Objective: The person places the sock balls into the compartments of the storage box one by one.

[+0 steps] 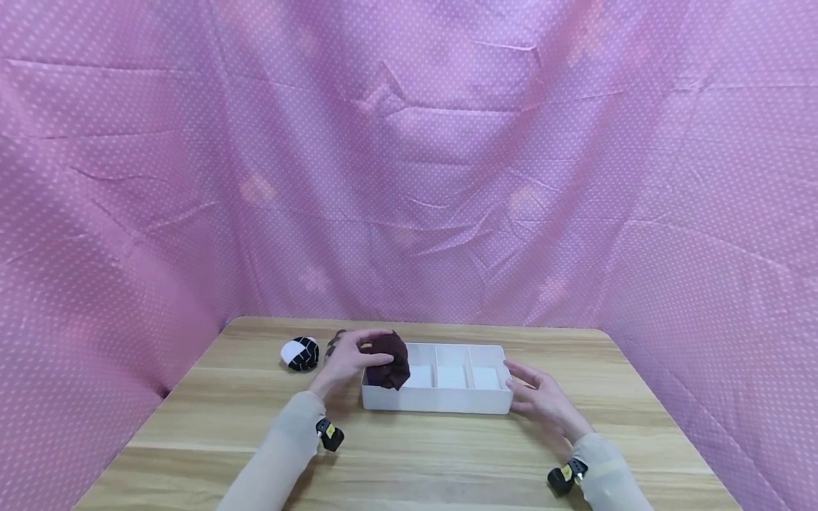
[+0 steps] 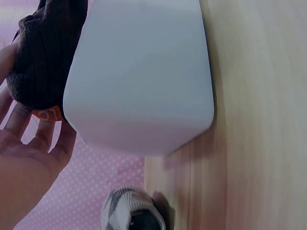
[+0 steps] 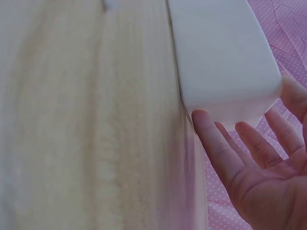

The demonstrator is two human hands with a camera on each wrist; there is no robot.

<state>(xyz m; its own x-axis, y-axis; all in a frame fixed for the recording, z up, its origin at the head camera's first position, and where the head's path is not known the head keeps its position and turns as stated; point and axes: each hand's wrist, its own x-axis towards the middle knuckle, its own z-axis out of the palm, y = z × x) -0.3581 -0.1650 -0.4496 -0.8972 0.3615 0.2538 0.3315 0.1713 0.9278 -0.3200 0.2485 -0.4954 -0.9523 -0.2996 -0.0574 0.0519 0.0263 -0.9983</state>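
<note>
A dark brown bundle of cloth (image 1: pixel 387 360) is gripped by the left hand (image 1: pixel 348 357), the fingers curled over its top and the thumb at its side. The bundle is held over the left end of a white tray (image 1: pixel 441 407), partly inside the leftmost compartment, its lower edge hanging below the rim. In the left wrist view the bundle (image 2: pixel 45 52) is seen as a soft, fuzzy, crumpled mass, with a small orange tag at its lower edge, pressed against the tray's outer wall (image 2: pixel 139 81). One bundle of this kind is counted.

The right hand (image 1: pixel 542 399) is held open with straight, spread fingers at the right end of the tray, nothing being grasped; in the right wrist view the fingertips (image 3: pixel 202 120) are seen at the tray's corner (image 3: pixel 225 62), and whether they touch it cannot be told.

One tray is counted, divided into three compartments in a row; the middle and right ones show white floors. One black-and-white rolled ball (image 1: pixel 300 353) lies on the wooden table (image 1: pixel 409 468), left of the tray and just beyond the left hand.

Bare wood is seen in front of the tray and at both sides. The table is enclosed at the back and both sides by a pink dotted curtain (image 1: pixel 409 177).
</note>
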